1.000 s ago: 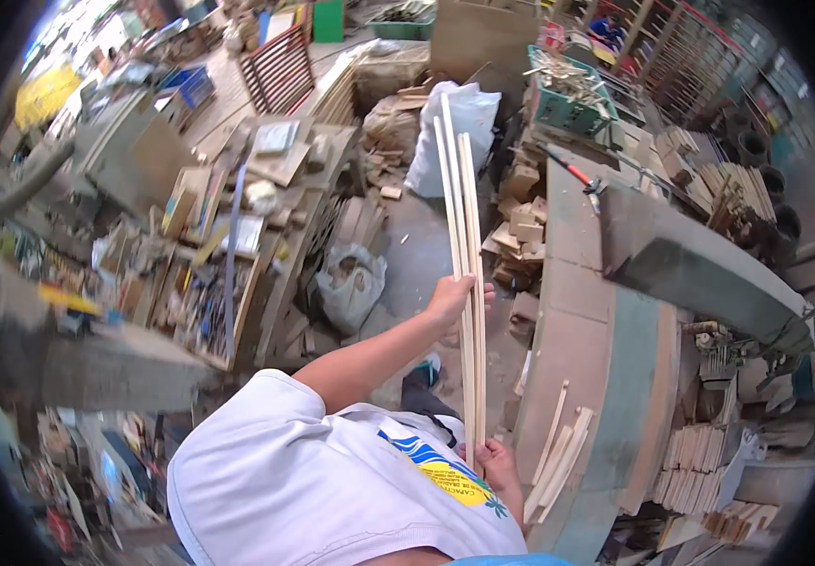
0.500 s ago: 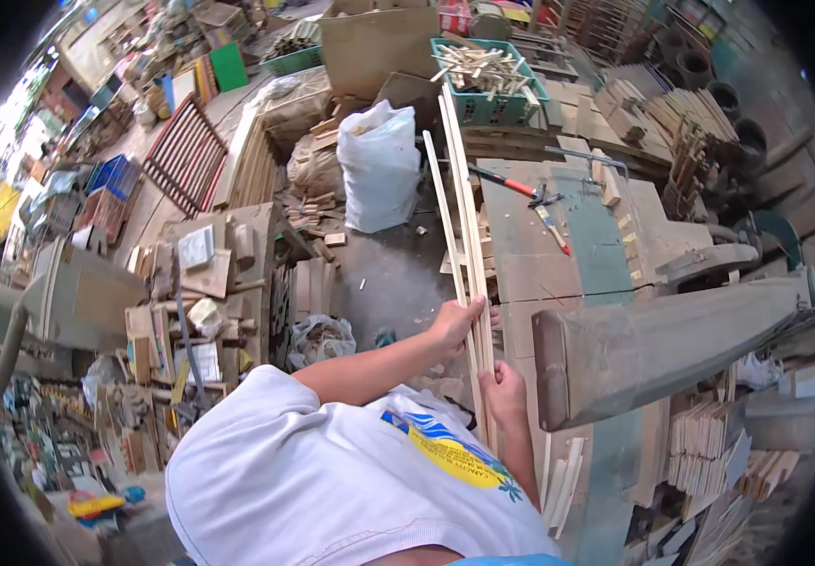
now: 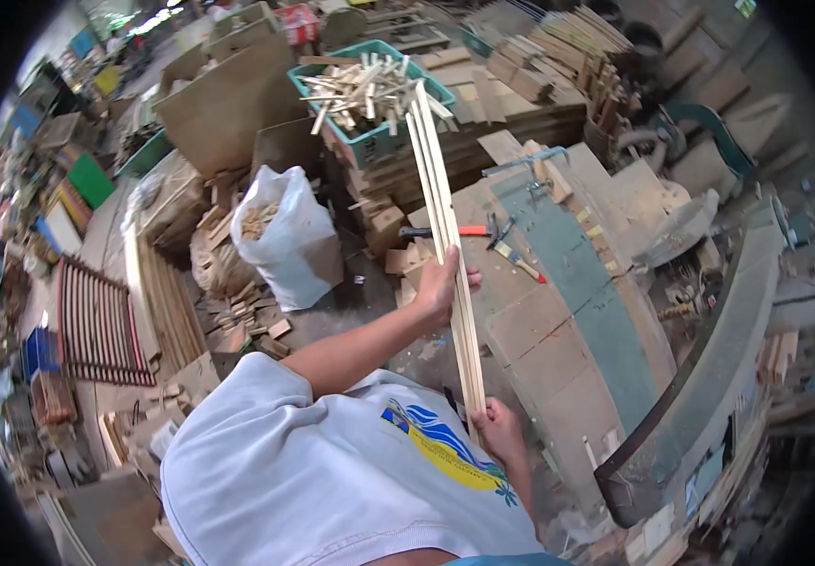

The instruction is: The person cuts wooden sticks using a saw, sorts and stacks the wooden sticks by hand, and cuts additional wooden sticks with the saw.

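Observation:
My left hand (image 3: 440,285) grips a bundle of long, narrow, pale wooden strips (image 3: 436,179) around its middle, fingers wrapped round them. Lower down, my right hand (image 3: 488,423) is closed on the bundle's bottom end. The strips slant up and away from me, their tops overlapping a green plastic crate (image 3: 358,148) heaped with short offcuts. Behind the bundle, a red-and-black handled tool (image 3: 471,230) and a smaller red-tipped tool (image 3: 526,266) lie on a work surface (image 3: 535,338).
A white sack (image 3: 289,259) of offcuts stands left of the bundle. Beyond it are leaning boards (image 3: 218,118) and a slatted red frame (image 3: 96,325) at left. A long metal machine part (image 3: 709,368) arcs along the right, near stacked planks (image 3: 511,71).
The view has swung right, shifting crate and sack leftward in the picture. My right hand moved up along the strips, then back down toward their lower end; both hands still hold them.

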`<move>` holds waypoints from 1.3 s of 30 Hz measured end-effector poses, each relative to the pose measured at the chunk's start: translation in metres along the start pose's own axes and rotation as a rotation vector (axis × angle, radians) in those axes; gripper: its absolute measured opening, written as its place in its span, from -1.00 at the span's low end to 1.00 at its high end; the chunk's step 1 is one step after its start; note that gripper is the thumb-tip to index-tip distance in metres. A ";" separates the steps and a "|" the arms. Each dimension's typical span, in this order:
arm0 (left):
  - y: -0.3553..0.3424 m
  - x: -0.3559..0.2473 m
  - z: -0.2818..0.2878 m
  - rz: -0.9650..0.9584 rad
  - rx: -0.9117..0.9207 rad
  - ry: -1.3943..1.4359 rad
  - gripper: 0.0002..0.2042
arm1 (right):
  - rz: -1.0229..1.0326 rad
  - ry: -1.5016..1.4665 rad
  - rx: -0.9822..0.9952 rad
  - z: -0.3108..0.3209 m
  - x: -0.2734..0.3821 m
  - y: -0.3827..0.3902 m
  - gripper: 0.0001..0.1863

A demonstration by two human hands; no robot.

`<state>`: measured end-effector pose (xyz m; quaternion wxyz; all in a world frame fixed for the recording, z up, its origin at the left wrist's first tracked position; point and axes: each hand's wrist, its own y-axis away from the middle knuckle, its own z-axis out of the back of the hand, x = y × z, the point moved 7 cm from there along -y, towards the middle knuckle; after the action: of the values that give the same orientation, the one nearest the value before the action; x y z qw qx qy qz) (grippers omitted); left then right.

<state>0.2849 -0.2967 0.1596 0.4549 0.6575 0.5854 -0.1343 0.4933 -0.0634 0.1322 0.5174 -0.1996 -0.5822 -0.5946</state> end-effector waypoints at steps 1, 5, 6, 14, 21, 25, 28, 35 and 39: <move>-0.004 -0.006 -0.005 0.035 0.021 -0.007 -0.47 | -0.026 -0.011 -0.031 -0.010 0.016 0.004 -0.72; -0.031 -0.010 -0.024 0.107 0.142 -0.146 -0.50 | -0.036 -0.129 -0.163 -0.038 0.054 0.007 -0.59; -0.037 -0.009 -0.032 0.087 0.176 -0.123 -0.53 | -0.058 -0.071 -0.223 -0.041 0.047 0.005 -0.57; -0.062 0.007 -0.055 0.224 0.397 -0.103 -0.63 | -0.195 -0.330 -0.347 -0.052 0.040 0.004 -0.73; -0.066 -0.009 -0.051 0.252 0.419 0.164 -0.68 | -0.237 -0.006 -0.268 -0.020 0.086 -0.005 -0.82; -0.094 -0.017 -0.038 0.026 0.360 0.214 -0.71 | -0.057 0.012 -0.139 -0.035 0.086 -0.034 -0.81; -0.082 -0.056 -0.020 -0.039 0.326 0.193 -0.68 | 0.150 0.245 0.064 -0.023 0.069 -0.066 -0.76; -0.107 -0.207 0.094 -0.331 -0.035 0.059 -0.79 | 0.029 0.256 0.435 -0.090 0.139 -0.108 -0.61; -0.098 -0.230 0.191 -0.360 -0.279 0.135 -0.79 | -0.057 0.298 0.645 -0.133 0.171 -0.111 -0.54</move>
<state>0.2015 -0.5996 0.1746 0.4700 0.4806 0.7352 -0.0870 0.3818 -0.2723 0.1894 0.6162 0.0795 -0.6634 -0.4171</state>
